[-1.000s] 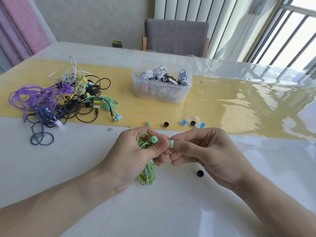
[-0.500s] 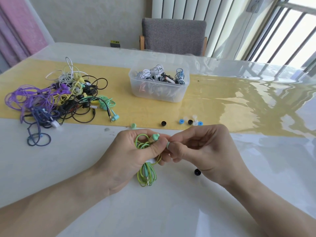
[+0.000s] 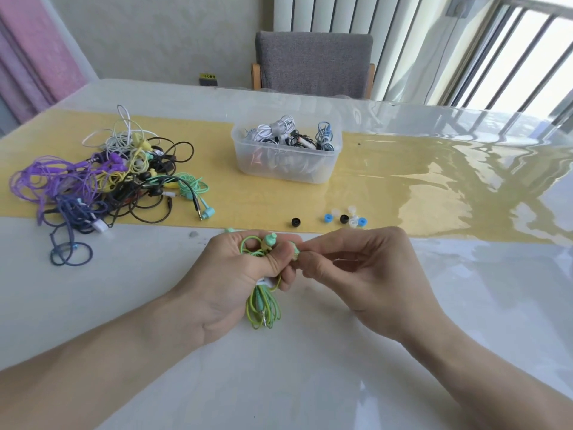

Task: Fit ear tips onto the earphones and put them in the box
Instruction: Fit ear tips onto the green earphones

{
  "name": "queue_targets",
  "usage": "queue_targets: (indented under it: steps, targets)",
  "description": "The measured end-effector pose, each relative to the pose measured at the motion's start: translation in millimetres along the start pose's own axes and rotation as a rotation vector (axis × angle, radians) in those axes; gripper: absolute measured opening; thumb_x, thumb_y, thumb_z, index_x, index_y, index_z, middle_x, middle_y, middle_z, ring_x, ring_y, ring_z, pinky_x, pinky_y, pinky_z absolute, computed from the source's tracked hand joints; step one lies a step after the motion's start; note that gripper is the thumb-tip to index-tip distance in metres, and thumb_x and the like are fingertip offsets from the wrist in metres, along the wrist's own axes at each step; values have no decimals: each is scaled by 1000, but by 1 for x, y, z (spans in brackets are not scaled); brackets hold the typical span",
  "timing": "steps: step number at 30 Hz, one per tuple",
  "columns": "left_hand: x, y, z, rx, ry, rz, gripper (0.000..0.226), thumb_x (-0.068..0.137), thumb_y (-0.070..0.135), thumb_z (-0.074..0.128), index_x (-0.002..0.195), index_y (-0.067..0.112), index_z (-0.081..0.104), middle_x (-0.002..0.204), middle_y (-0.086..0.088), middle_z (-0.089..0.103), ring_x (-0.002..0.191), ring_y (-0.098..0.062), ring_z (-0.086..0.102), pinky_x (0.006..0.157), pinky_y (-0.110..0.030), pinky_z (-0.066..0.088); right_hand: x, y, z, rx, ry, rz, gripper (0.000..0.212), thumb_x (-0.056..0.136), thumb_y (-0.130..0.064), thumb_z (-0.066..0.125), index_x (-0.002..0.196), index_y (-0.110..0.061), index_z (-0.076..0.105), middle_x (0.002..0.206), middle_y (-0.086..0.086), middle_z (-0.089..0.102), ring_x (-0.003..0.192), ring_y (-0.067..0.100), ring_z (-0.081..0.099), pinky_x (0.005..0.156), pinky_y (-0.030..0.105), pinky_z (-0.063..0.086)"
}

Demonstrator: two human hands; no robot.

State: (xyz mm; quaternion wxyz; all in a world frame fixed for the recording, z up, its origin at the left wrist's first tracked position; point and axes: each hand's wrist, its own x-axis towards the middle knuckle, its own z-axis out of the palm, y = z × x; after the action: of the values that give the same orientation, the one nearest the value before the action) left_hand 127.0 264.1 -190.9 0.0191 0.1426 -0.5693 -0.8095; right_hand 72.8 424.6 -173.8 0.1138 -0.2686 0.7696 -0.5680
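Fingers of the left hand (image 3: 235,283) curl round a coiled green earphone (image 3: 263,308), one bud (image 3: 270,240) poking up above the knuckles (its loops hang below the palm). The right hand (image 3: 362,274) pinches a mint ear tip (image 3: 295,252) between thumb and forefinger, pressed against the left fingertips. Loose ear tips (image 3: 344,218) lie beyond on the yellow runner (image 3: 403,187), near the clear box (image 3: 286,159) holding bundled earphones.
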Motion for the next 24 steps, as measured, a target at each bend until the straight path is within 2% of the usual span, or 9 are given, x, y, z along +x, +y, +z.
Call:
queue_targets:
  steps: [4, 6, 8, 10, 13, 16, 21, 24]
  targets:
    - [0, 0, 2, -20, 5, -11, 34, 70, 13, 66, 96, -8, 67, 62, -11, 57, 49, -18, 51, 51, -20, 44, 0, 1, 3, 10, 35, -12, 23, 85, -4, 73, 72, -21, 81, 69, -6, 75, 70, 45, 63, 66, 55, 55]
    - [0, 0, 1, -42, -2, -23, 35, 71, 12, 65, 98, -10, 65, 62, -11, 57, 49, -17, 51, 50, -21, 45, 0, 0, 4, 36, 39, -21, 22, 84, -1, 73, 71, -18, 80, 68, -5, 75, 69, 29, 70, 71, 45, 59]
    - [0, 0, 1, -62, -8, -35, 35, 71, 11, 65, 98, -11, 65, 63, -10, 58, 49, -17, 51, 50, -21, 45, 0, -2, 4, 60, 28, -22, 23, 84, 1, 72, 70, -16, 79, 66, -4, 75, 66, 9, 69, 69, 33, 60]
    - [0, 0, 0, -59, -16, -43, 32, 71, 13, 65, 95, -9, 66, 63, -10, 59, 51, -17, 51, 50, -21, 44, 0, -1, 3, 68, 24, -6, 22, 85, -1, 72, 71, -15, 80, 67, -3, 75, 65, 13, 66, 67, 38, 58]
    - [0, 1, -1, -48, -32, -58, 20, 72, 16, 68, 82, -2, 71, 68, -12, 58, 56, -18, 51, 53, -21, 42, 2, 3, 1, 87, 16, 34, 16, 87, -5, 72, 76, -13, 81, 73, 0, 77, 73, 26, 71, 75, 43, 61]
    - [0, 2, -2, -71, -42, -77, 15, 72, 16, 69, 76, 2, 71, 68, -11, 57, 59, -18, 51, 52, -21, 44, 3, 4, 0, 83, -14, 29, 13, 89, -9, 72, 79, -12, 81, 76, 1, 77, 73, 23, 72, 77, 41, 61]
    - [-1, 2, 1, -87, -28, -95, 29, 76, 18, 66, 88, -8, 66, 66, -9, 57, 58, -17, 50, 50, -20, 44, 4, 7, -1, 73, 39, -63, 9, 84, -5, 77, 84, -13, 80, 75, -1, 77, 70, 16, 74, 72, 35, 61]
    - [-3, 4, 2, -57, -37, -88, 18, 78, 21, 66, 73, 4, 69, 64, -8, 55, 53, -16, 48, 48, -20, 43, 4, 6, -2, 83, 16, -90, 12, 82, -2, 78, 84, -13, 80, 76, 0, 77, 73, 19, 74, 73, 42, 62]
